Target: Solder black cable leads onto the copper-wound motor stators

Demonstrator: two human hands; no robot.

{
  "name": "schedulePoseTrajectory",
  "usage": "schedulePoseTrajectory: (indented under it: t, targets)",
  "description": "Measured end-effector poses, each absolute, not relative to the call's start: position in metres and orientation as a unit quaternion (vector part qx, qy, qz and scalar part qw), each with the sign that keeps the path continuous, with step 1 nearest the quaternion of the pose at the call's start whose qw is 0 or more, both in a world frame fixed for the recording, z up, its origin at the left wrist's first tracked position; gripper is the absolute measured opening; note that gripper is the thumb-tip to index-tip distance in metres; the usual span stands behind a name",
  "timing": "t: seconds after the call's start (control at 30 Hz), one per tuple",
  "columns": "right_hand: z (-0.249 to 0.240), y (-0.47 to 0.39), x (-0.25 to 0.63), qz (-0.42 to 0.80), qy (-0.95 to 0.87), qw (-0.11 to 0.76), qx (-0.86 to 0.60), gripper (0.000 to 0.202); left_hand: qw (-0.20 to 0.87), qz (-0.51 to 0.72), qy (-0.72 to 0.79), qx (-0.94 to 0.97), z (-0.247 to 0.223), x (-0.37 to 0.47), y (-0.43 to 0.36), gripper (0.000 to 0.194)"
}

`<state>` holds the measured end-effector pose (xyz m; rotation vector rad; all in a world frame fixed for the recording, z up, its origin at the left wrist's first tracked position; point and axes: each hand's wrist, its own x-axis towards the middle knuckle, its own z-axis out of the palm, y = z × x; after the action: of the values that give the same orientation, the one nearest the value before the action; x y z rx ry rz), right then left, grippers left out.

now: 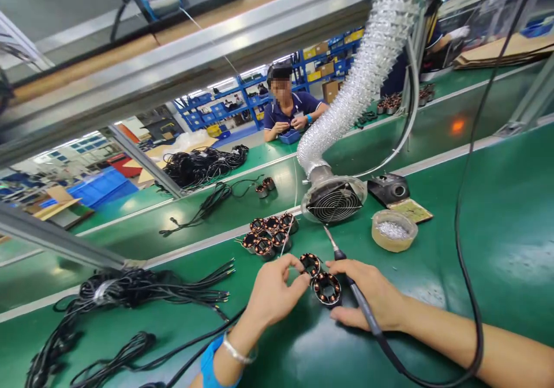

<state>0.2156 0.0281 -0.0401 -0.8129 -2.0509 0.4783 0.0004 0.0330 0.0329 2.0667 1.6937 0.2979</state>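
Two ring-shaped motor stators with copper windings are between my hands on the green bench. My left hand [274, 291] pinches the edge of the farther stator [310, 257], thumb and fingers close together. The nearer stator [317, 291] is beside my left thumb tip. In my right hand [376, 295] is a soldering iron [362, 302], lying between thumb and fingers, its tip pointing away toward the fan. My right fingertips are close to the nearer stator; whether they touch it I cannot tell. A cluster of several more stators [264, 249] sits just beyond my left hand.
A fume extraction fan [340, 203] hangs from a silver duct [359, 82]. Right of it are a tub of shiny bits [393, 246] and a soldering stand [387, 189]. Black cable bundles [125, 290] lie left. The iron's cord [463, 249] loops right. A co-worker [289, 108] sits opposite.
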Motion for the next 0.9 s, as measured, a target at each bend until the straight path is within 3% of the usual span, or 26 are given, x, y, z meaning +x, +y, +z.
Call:
schedulePoseTrajectory:
  t: [0.13,0.3,0.37,0.63,0.77,0.9]
  targets:
    - [-0.038,0.023,0.199,0.224,-0.807,0.422,-0.348,0.047,0.409,0.161,0.588,0.679,0.014,-0.027,0.023,0.021]
    - [-0.037,0.004,0.196,0.295,-0.826,0.384,-0.289,0.048,0.492,0.193,0.541,0.654,-0.006,-0.022,0.015,0.043]
    - [-0.037,-0.002,0.199,0.315,-0.835,0.365,-0.264,0.048,0.525,0.186,0.523,0.645,-0.007,-0.018,0.011,0.04]
    - [-0.032,-0.002,0.205,0.334,-0.842,0.324,-0.272,0.049,0.477,0.095,0.558,0.672,0.013,-0.027,-0.001,0.021]
    - [-0.026,-0.001,0.204,0.346,-0.838,0.318,-0.276,0.048,0.441,0.105,0.578,0.679,0.021,-0.028,-0.001,0.032]
    - [-0.023,0.0,0.201,0.348,-0.834,0.324,-0.281,0.051,0.562,0.195,0.542,0.594,0.021,-0.016,0.004,0.049]
